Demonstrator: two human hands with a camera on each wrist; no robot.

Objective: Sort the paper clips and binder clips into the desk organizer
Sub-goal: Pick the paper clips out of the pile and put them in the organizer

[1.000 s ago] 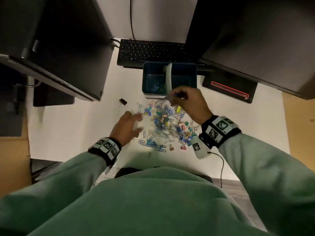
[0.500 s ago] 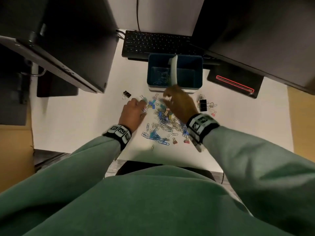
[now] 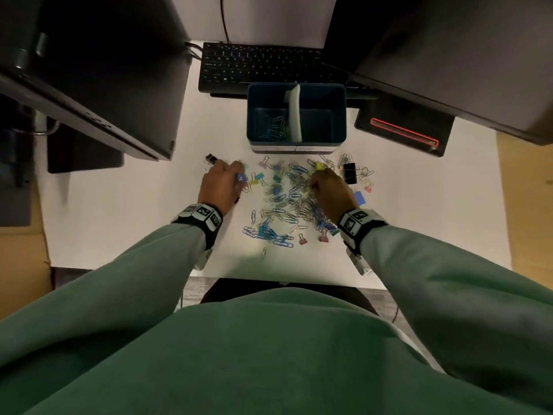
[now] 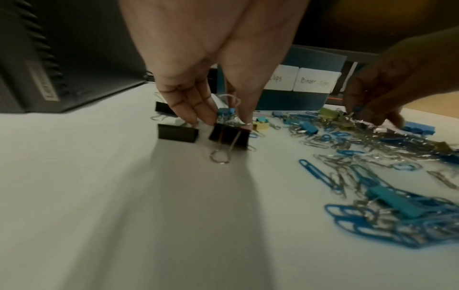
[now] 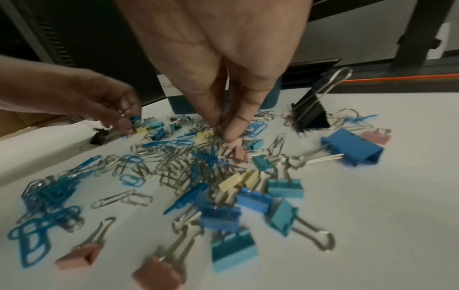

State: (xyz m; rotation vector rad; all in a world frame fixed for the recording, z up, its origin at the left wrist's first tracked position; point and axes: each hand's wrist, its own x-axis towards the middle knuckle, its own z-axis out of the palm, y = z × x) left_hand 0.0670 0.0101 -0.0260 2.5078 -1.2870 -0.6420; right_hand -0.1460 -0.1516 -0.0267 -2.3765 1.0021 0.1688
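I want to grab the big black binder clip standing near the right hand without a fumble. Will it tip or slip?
The big black binder clip stands on its flat base with one wire handle raised, so a nudge probably tips it. It looks rigid. The handle likely swings when lifted.

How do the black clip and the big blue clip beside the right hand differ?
The black clip stands upright, a handle pointing up; the blue clip lies on its side, handles flat. The black clip is dark, the blue clip bright. Both are binder clips on the desk.

One desk organizer (image 3: 296,146), two compartments; two hands; one keyboard (image 3: 260,65); clips too many, uncounted
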